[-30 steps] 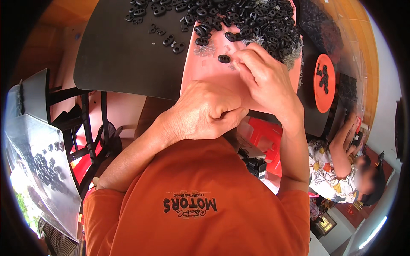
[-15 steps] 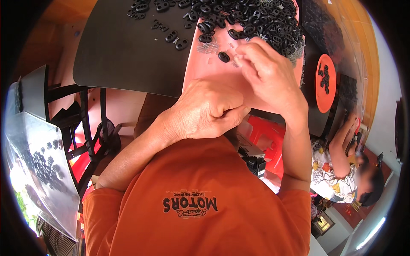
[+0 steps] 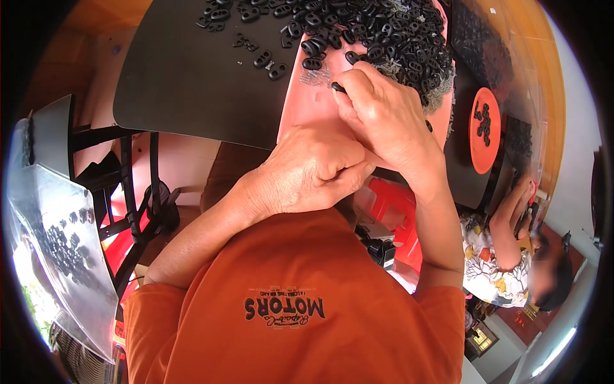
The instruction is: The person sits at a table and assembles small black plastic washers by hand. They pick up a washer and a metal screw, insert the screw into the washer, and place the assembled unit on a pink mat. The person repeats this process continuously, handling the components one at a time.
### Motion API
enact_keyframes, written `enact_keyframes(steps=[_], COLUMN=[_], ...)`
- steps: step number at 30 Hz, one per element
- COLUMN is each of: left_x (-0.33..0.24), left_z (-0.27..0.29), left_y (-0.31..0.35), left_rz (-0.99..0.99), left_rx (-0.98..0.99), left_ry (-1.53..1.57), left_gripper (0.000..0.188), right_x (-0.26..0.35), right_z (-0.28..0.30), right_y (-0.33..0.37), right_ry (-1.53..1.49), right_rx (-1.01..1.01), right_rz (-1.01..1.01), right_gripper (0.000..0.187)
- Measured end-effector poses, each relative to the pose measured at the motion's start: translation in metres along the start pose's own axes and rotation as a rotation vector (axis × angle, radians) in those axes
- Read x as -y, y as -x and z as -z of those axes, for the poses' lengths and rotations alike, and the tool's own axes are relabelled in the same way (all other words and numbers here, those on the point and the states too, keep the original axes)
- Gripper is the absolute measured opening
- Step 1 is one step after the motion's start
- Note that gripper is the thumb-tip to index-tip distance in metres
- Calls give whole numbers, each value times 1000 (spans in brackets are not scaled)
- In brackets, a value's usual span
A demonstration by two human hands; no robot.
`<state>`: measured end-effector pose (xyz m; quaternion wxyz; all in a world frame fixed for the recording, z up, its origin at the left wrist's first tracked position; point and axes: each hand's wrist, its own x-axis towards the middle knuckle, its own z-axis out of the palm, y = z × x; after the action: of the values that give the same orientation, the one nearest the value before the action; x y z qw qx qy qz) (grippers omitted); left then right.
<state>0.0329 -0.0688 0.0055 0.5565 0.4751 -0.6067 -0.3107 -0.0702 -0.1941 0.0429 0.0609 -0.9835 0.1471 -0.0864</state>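
"What containers are on your feed?"

"Two carriers. A pink tray [image 3: 300,115], or maybe a flat board, I can't tell which, bears a heap of black two-holed pieces [image 3: 384,35] on its far part. A fine greyish clump [image 3: 439,96] sits along the heap's right side. Off to the right, an orange plate [image 3: 483,161] holds small dark parts [image 3: 484,125]."

"Can you count them?"

"One tray, one plate. The heap is too crowded for me to count, and it spills left onto the dark bench [image 3: 198,89]. At the near side of that spill I count two loose ovals [image 3: 263,59], lying close together. The parts on the plate overlap, so I won't give a number."

"And the hands?"

"I see two at the tray. The right hand [image 3: 390,118] has its thumb and forefinger clamped on one black oval [image 3: 338,87], partly covered, just short of the heap and near a patch of clear bits [image 3: 315,75]. The left hand [image 3: 316,166] is at the tray's near edge, fingers curled together; I can't tell whether they enclose anything."

"Anyone else?"

"One co-worker [image 3: 502,275], far right, in a patterned top."
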Motion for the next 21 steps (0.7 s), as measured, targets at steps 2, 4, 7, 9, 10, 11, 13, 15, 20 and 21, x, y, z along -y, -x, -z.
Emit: enact_keyframes(steps=[2, 4, 7, 9, 10, 11, 13, 15, 20, 21], left_x=[-2, -6, -3, -2, -2, -2, -2, -1, -1, -1], left_z=[2, 8, 5, 6, 7, 6, 6, 6, 6, 5], left_y=[0, -1, 2, 2, 2, 2, 1, 1, 1, 1], left_rz=[19, 53, 46, 36, 30, 28, 29, 38, 35, 38], left_rx=[27, 80, 57, 79, 91, 91, 93, 104, 78, 80], left_ry=[-8, -17, -2, -8, -10, -5, 1, 0, 56, 56], left_gripper=[29, 29, 30, 30, 30, 29, 29, 27, 25, 25], right_x=[-1, -1, -3, -6, -7, -9, -3, 3, -6, -9], right_z=[0, 1, 5, 7, 7, 8, 12, 6, -11, -7], right_y=[0, 2, 3, 3, 0, -7, -20, -35, -49, -46], right_ry=[32, 49, 21, -34, -61, -89, -95, -105, 10, 55], right_rx=[-4, 0, -12, -62, -84, -106, -118, -111, -131, -135], right_rz=[-23, -38, -32, -12, -14, -16, -32, 0, 49, 17], right_gripper=[13, 12, 9, 7, 7, 7, 10, 10, 9, 8])
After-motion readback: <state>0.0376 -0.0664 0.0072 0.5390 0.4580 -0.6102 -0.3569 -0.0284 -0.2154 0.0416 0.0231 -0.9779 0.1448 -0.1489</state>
